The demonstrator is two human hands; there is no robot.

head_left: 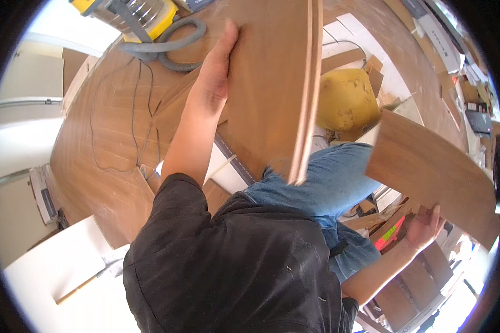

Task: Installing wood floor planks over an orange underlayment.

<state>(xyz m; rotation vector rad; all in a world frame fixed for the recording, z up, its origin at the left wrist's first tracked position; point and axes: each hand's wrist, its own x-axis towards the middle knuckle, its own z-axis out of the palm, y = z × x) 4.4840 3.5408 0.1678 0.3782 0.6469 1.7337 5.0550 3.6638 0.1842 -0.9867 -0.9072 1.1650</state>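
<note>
My left hand [215, 72] grips the left edge of a long brown wood floor plank [269, 83], held up in front of me on a tilt. Its thumb side shows along the edge, while the other fingers are hidden behind the board. The plank's grooved long edge faces right, and its lower end hangs over my jeans. Off to the right, my right hand [424, 228] holds a second, shorter-looking brown plank [428, 166] by its lower edge. That plank slants down toward the right rim of the view, apart from the first one.
A yellow and grey shop vacuum [169, 19] with a coiled grey hose [178, 47] stands at the far left. Dark cable [134, 130] trails over the laid wood floor [108, 150]. Beyond my knees sits a worn yellow rounded object [347, 100]. Boxes [436, 41] and scraps crowd the right.
</note>
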